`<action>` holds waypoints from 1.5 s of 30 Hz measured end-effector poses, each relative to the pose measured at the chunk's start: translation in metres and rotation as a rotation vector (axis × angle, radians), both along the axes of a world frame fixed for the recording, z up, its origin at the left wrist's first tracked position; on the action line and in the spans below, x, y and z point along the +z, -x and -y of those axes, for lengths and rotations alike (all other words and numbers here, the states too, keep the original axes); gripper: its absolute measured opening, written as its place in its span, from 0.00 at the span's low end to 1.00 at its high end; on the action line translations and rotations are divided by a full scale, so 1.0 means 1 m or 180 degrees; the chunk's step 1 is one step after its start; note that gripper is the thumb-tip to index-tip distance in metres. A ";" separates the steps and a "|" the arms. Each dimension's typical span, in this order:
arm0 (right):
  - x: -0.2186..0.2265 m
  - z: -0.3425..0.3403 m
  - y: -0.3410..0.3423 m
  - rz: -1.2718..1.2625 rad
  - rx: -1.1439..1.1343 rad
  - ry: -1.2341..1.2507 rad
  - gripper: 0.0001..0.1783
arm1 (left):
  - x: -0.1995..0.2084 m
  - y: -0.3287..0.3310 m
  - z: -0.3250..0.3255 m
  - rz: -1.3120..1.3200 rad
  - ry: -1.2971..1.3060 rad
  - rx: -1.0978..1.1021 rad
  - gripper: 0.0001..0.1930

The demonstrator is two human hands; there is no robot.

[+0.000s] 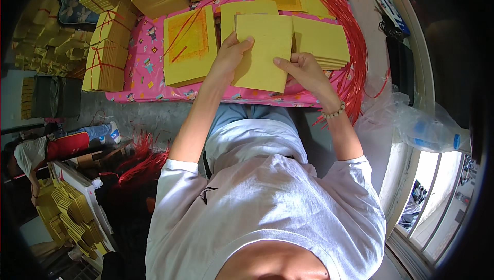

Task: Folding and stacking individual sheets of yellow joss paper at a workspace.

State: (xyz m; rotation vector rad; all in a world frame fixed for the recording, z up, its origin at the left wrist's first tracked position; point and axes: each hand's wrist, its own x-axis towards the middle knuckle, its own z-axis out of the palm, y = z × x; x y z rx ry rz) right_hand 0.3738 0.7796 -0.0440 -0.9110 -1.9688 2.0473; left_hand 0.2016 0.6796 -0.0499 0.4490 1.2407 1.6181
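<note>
Between my two hands I hold a plain yellow paper stack point(263, 48), lifted over the near part of the pink table. My left hand point(232, 56) grips its left edge, thumb on the front face. My right hand point(303, 69) pinches its lower right edge, thumb in front, fingers behind. How many sheets are in it I cannot tell. To the left lies a yellow paper stack with an orange-edged square point(188, 38). Right of my hands, several folded yellow paper stacks point(321, 40) overlap. Another yellow sheet point(247, 10) is partly hidden behind the held stack.
Red plastic strips point(355, 48) hang over the table's right side. Tied yellow bundles point(107, 56) stand at the left edge of the pink tablecloth point(146, 82). A clear plastic bag point(411, 123) is by the window. At far left another person point(56, 149) bends over yellow stacks point(69, 213).
</note>
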 end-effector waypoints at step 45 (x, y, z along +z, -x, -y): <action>-0.001 -0.002 -0.049 -0.0847 -0.0706 0.0312 0.13 | 0.011 -0.031 0.011 -0.1652 -0.0201 -0.0583 0.14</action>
